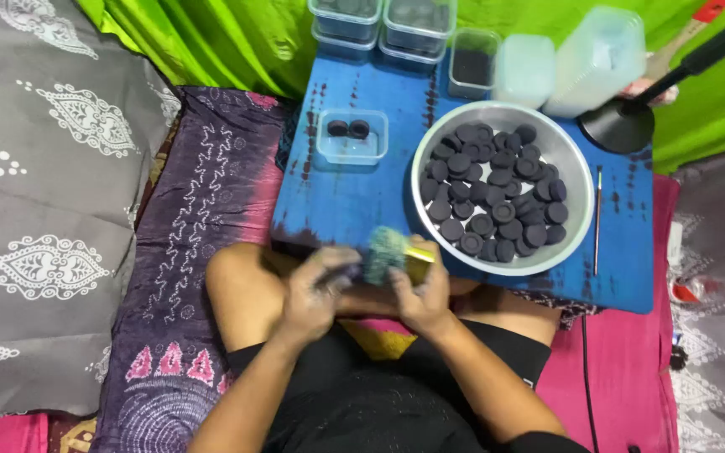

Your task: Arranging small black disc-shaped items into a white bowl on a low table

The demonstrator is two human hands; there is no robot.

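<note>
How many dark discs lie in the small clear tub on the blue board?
2. Both sit side by side at the far end of the small clear tub: the left disc and the right disc. The tub's other contents, if any, look clear.

green curtain (211, 42) behind, grey patterned cloth (44, 210) left, pink bedding (623, 369) beneath.

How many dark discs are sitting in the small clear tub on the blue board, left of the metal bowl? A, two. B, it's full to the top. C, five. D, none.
A: the clear tub holds just two dark discs, side by side near its far edge, while the rest lie heaped in the metal bowl.
</note>
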